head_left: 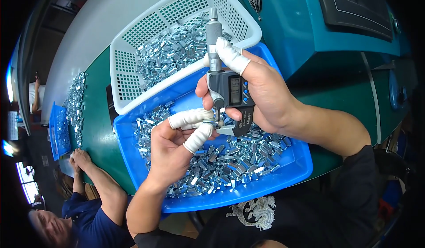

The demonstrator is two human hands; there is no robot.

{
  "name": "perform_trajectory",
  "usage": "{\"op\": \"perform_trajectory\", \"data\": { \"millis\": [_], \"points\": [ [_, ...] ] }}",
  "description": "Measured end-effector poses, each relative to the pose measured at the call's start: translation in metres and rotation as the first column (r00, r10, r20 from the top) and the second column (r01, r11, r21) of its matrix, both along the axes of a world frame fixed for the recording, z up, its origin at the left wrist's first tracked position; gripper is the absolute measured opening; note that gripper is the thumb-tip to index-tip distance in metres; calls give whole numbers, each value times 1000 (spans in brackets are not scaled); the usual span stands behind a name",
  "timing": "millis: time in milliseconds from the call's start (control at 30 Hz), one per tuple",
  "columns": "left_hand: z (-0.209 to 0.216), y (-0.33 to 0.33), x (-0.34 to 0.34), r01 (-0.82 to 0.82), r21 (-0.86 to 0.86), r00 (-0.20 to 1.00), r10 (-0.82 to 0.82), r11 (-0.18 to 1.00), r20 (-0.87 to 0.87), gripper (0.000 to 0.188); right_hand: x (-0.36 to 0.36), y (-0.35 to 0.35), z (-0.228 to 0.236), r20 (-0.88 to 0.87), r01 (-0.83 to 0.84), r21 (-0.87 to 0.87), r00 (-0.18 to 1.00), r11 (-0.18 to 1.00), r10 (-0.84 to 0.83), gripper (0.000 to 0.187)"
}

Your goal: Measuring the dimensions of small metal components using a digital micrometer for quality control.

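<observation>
Glossy metal is seen in the silvery hexagonal pieces (221,163), matt metal and plastic in the grey-and-black digital micrometer (217,80), smooth plastic in the white perforated basket (164,89) at eleven o'clock.

Above a blue plastic tray (248,187) heaped with hexagonal metal standoffs (239,159), the right hand (274,93) grips a digital micrometer (221,88). The left hand (172,153), in white finger cots (198,138), pinches a shiny metal piece (208,120) by its measuring end; I can't make out whether they touch. A white perforated basket (159,88) of similar parts overlaps the tray's far side. Left of the tray, a co-worker's hands (82,159) meet at the green table (97,128).
</observation>
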State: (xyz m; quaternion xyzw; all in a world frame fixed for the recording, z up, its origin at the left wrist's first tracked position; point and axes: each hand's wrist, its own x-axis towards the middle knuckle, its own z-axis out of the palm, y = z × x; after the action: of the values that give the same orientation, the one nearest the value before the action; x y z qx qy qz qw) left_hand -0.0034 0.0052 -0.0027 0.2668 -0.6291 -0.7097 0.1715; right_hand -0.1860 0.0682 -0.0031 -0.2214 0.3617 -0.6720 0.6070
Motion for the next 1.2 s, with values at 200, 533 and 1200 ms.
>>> {"op": "perform_trajectory", "data": {
  "millis": [200, 533, 1200],
  "points": [
    [-1, -1, 4, 5, -26, 1000, -5, 1000, 7, 22, 0, 1, 2, 68, -22, 24, 998, 999, 20, 45],
    [-5, -8, 2, -5, -191, 990, 32, 982, 139, 20, 2, 0, -4, 68, 37, 16, 997, 999, -38, 37],
    [8, 35, -11, 603, -636, 648, 169, 482, 742, 35, 10, -15, -13, 78, 72, 83, 994, 994, -79, 45]
  ]
}}
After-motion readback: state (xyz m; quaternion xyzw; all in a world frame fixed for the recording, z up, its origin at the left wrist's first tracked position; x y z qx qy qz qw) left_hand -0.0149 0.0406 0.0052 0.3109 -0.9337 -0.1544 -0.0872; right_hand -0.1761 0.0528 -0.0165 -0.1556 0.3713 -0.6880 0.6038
